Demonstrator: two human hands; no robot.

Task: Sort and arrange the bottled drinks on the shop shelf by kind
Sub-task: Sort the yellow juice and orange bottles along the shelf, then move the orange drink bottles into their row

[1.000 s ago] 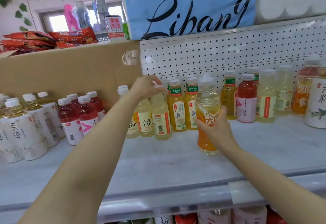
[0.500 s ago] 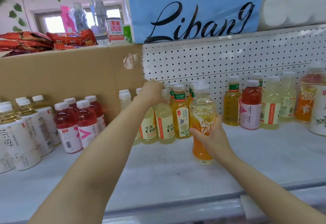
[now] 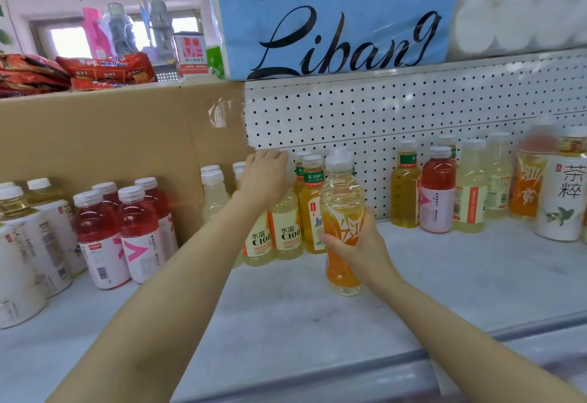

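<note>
Shifted since a second ago: left hand (image 3: 265,177) now lower, settled onto caps of pale C100 bottles (image 3: 287,231); orange-label bottle (image 3: 343,221) drawn closer to that cluster. Right hand (image 3: 362,243) wrapped firmly around mid-body of orange-label bottle, fingers over label, base on or just above shelf (image 3: 444,275); contact not discernible. Left hand curled over top of a C100 bottle; whether clamped or only resting, cannot tell. Directly behind grip: green-capped tea bottles (image 3: 313,209). Left of grip, beyond left forearm: red drink bottles (image 3: 136,231), then white-wrapped bottles (image 3: 47,237). Right of grip, well apart: mixed row including a red bottle (image 3: 438,193) against pegboard (image 3: 397,116).
</note>
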